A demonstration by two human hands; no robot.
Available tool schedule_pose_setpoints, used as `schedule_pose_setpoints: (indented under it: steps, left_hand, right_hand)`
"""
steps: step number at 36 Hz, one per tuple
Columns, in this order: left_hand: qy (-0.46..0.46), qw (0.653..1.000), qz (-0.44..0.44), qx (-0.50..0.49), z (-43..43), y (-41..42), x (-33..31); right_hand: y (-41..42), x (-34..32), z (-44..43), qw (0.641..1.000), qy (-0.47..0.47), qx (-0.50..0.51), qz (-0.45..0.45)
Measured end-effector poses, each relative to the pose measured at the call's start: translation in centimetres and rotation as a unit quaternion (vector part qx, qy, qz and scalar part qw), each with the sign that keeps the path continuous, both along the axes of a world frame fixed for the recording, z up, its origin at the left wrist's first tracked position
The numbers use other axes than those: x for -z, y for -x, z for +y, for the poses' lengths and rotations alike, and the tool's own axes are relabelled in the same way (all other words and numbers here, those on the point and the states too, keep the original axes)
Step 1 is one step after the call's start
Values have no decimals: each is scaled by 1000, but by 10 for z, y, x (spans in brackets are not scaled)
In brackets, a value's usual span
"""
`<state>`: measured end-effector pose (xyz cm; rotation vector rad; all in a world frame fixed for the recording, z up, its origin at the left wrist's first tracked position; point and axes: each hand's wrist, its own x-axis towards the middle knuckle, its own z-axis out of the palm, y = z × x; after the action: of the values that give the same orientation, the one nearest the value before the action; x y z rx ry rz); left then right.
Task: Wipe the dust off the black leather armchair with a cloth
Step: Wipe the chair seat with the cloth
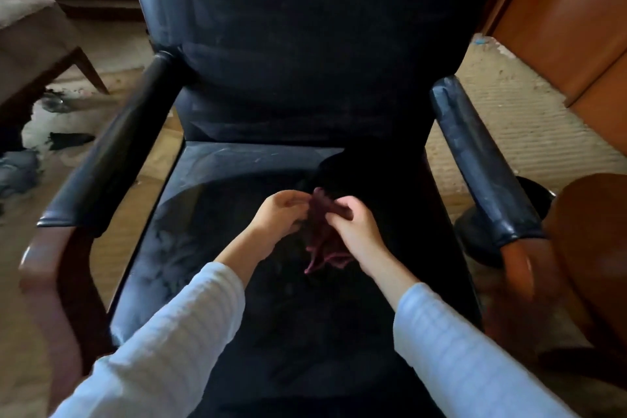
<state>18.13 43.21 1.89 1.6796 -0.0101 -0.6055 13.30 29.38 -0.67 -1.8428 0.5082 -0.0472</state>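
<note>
Both hands are held close together over the middle of the seat [203, 180] of the armchair [305, 44]. Between them is a dark purple cloth [320, 248]. The left hand [281, 212] has its fingers curled and pinches the cloth's upper edge. The right hand [354, 226] pinches the same bunched edge between thumb and fingers. The rest of the cloth hangs crumpled below the hands, just above the seat; whether it touches the leather cannot be told. Pale striped sleeves [169, 332] cover both forearms.

To the left of the hands the seat is grey with dust and smudges; beneath them and to the right it lies in deep shadow. Beyond the hands rises the tall backrest, also dulled by dust. A padded armrest runs along each side, the left armrest [112, 159] dark, the right armrest [481, 163] streaked grey, each ending in a brown wooden front.

The floor is a beige carpet [509, 119]. Far left of the hands stand a beige chair [30, 41] and dark scraps [69, 139] on the floor. Far right is an orange-brown wooden cabinet [570, 20], and a dark round object [475, 234] sits under the right armrest.
</note>
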Motion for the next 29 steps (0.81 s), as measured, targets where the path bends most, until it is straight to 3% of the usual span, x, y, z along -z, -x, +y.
schedule_pose_setpoints:
  steps: [6, 11, 14, 17, 19, 22, 24, 29]
  left_hand:
    - [-233, 962, -133, 58, -2, -63, 45]
    - [-404, 874, -195, 189, 7, -81, 60]
    - [-476, 822, -195, 242, 13, -86, 68]
    - [-507, 801, -198, 249, 21, -92, 74]
    - [-511, 793, -202, 263, 25, -96, 78]
    - [-487, 807, -176, 283, 27, -102, 82]
    - [-473, 817, -160, 291, 28, -106, 84]
    - [-462, 816, -152, 311, 33, -111, 85]
  right_hand:
    - [-63, 24, -36, 984, 161, 76, -20]
    - [-108, 38, -67, 935, 328, 115, -67]
    - [-133, 61, -85, 904, 427, 20, 6]
    - [-142, 80, -93, 869, 480, -123, -4]
    - [-142, 87, -99, 842, 518, -152, 2]
    - [-143, 91, -105, 801, 568, -185, 49]
    - [-149, 90, -104, 801, 566, -179, 73]
    - [-171, 95, -90, 852, 501, -89, 122]
